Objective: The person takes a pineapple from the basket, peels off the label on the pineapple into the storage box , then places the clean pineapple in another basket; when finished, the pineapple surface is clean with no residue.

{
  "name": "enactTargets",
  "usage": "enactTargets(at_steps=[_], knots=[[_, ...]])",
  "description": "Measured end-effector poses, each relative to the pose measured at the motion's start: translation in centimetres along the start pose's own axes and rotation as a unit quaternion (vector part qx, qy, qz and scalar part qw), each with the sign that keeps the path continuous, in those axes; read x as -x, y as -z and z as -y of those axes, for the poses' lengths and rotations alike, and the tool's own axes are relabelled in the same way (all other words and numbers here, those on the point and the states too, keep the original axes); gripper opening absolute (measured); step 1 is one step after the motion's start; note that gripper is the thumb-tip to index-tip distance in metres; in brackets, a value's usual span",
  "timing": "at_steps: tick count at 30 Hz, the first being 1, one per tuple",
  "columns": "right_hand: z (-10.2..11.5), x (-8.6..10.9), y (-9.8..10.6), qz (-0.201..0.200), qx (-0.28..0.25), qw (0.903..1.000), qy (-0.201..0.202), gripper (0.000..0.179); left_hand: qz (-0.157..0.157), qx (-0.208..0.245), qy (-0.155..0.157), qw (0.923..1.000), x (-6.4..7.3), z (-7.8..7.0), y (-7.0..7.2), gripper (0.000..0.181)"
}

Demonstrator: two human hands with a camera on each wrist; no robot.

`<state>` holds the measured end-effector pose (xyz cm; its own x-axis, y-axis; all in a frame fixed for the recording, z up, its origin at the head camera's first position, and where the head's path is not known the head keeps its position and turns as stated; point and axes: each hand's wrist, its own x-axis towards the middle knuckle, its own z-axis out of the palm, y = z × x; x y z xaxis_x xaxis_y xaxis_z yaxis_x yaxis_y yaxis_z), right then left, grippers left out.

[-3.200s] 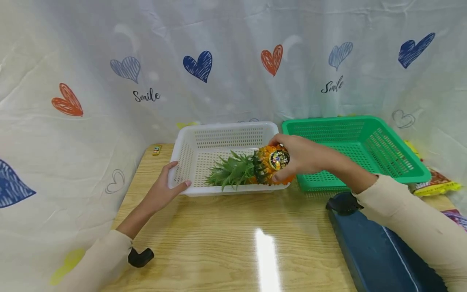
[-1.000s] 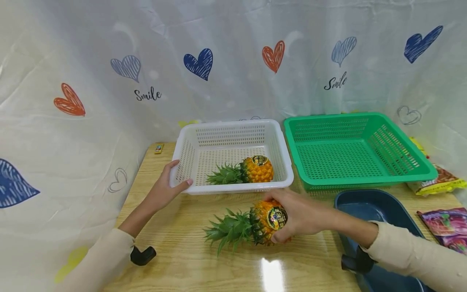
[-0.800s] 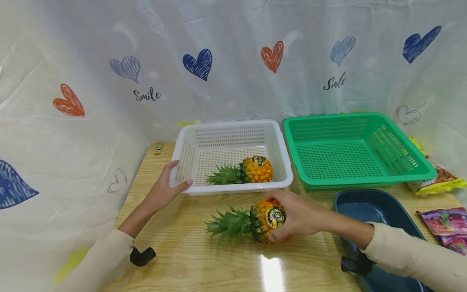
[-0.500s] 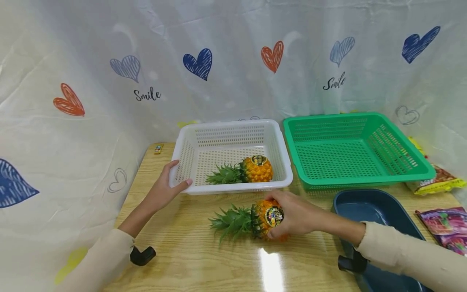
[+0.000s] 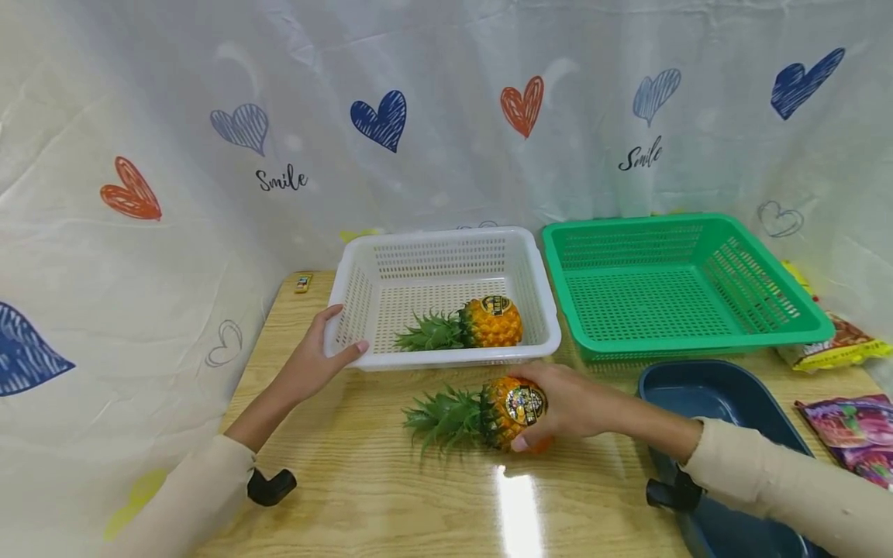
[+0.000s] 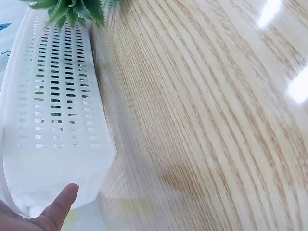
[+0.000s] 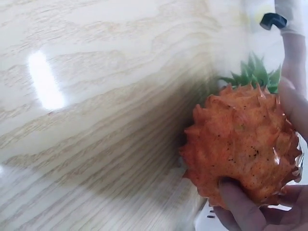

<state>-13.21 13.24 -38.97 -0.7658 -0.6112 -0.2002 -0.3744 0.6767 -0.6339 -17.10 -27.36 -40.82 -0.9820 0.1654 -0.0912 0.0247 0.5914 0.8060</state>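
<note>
A person's right hand (image 5: 565,399) grips an orange pineapple (image 5: 491,425) by its round body, the fruit lying on its side just in front of a white basket (image 5: 446,359); whether it touches the wooden worktop (image 5: 363,473) I cannot tell. The left hand (image 5: 312,362) holds the basket's near left corner, thumb along the front rim. Inside the basket, towards its right, lies a second pineapple (image 5: 491,322). To handle the held fruit well, I would have the fingers stay spread round the firm body, squeeze only lightly because the skin is spiky, and hold it level so the leafy crown (image 5: 446,418) neither drags nor catches on the rim, while the other hand steadies the corner. From the head, a dark round sticker (image 5: 526,404) shows on the body; the right wrist view misses it but reveals the spiny, dark-flecked base (image 7: 240,139) with a fingertip pressed against it. Only the left wrist view shows the basket's slotted outer wall (image 6: 53,163) close up, with green leaves at the top edge.
</note>
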Motion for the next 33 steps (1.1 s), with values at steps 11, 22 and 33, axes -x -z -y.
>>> enactTargets(at_steps=[11,22,33], knots=[[-0.5,0.2,-0.2,-0.010,-0.014,0.9997,-0.016,0.099,-0.044,-0.075,-0.044,0.9953,0.2,-0.7,1.2,0.091],[-0.7,0.3,-0.5,-0.024,-0.017,0.9995,0.007,0.091,-0.104,-0.056,-0.153,0.9811,2.2,-3.4,0.9,0.074],[-0.5,0.6,-0.8,-0.034,0.001,0.9991,0.025,0.087,0.050,-0.040,-0.226,0.9720,4.3,-6.7,-4.8,0.065]])
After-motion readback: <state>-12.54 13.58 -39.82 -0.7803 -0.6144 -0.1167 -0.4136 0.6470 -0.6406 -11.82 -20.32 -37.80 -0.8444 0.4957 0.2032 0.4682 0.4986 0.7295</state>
